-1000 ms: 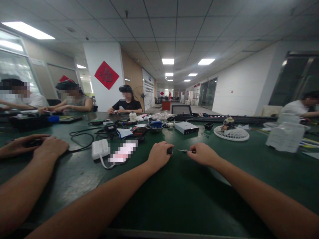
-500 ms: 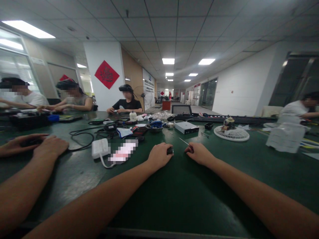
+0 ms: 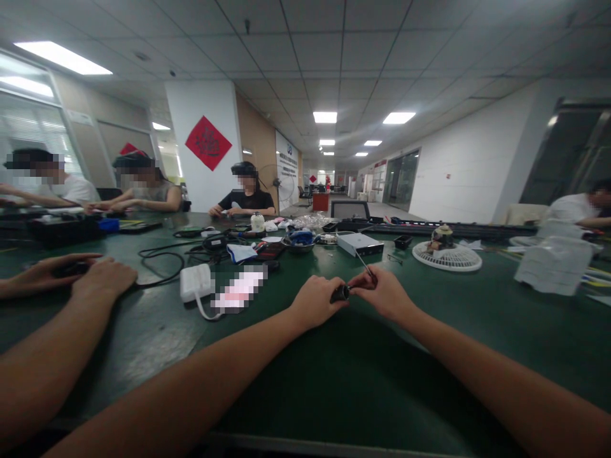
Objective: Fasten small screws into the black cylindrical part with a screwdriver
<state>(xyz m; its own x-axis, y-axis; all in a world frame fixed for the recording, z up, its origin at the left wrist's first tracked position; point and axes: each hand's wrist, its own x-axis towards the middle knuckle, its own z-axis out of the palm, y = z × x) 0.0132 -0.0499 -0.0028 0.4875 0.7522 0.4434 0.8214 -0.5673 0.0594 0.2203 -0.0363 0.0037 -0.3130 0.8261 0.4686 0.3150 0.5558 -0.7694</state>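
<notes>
My left hand is closed round a small dark cylindrical part, its round end facing right. Close against that end are the fingertips of my right hand, pinched at a tiny piece too small to make out. The same right hand also grips a thin metal rod, seemingly a screwdriver shaft, which sticks up and to the left out of the fingers. Both hands are just above the green table. Beyond them lies a silver box-shaped drive.
At left, a neighbour's hands hold a dark object. Nearby are a white adapter box with a cable and black cords. Farther off stand a bowl with blue parts, a white fan grille and translucent plastic containers. Several people sit around.
My right hand has moved left to meet the dark part in my left hand, its fingertips now at the part's end. The rod now points more steeply upward. The view has shifted slightly.
</notes>
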